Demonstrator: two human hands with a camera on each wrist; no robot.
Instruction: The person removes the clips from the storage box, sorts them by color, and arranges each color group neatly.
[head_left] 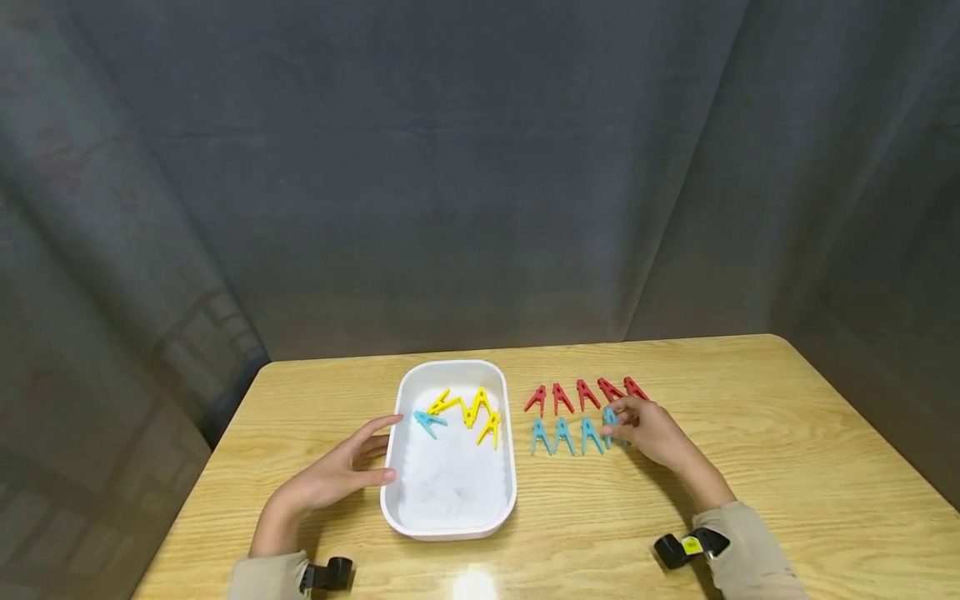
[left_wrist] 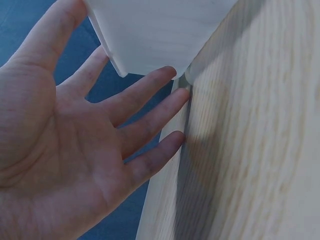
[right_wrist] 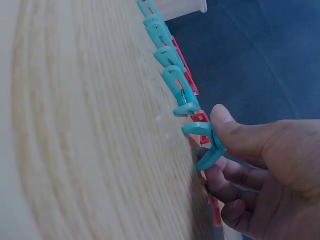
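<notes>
Light-blue plastic clothespin [head_left: 610,417] pinched between thumb and fingertips of the right hand [head_left: 651,429], at the right end of a row of light-blue clothespins [head_left: 589,437]; contact between held pin and wooden table [head_left: 787,433] impossible to tell. Three others of that row to the left of the right hand, legs spread toward the near edge, the closest just beside the fingers. Directly behind, a row of five red clothespins [head_left: 587,395], the rightmost just beyond the knuckles. Left of both rows, between the two hands, a white plastic tray [head_left: 450,532]. Left hand [head_left: 337,477] spread wide and empty, thumb and forefinger against the tray's left side, remaining fingers fanned out below the rim. Inside the tray, toward the far half, a lone light-blue clothespin [head_left: 429,423] near the left fingertips, with a cluster of yellow clothespins [head_left: 489,428] farther right, well apart from the left hand. Beyond the table, a dark grey curtain [head_left: 465,183].
</notes>
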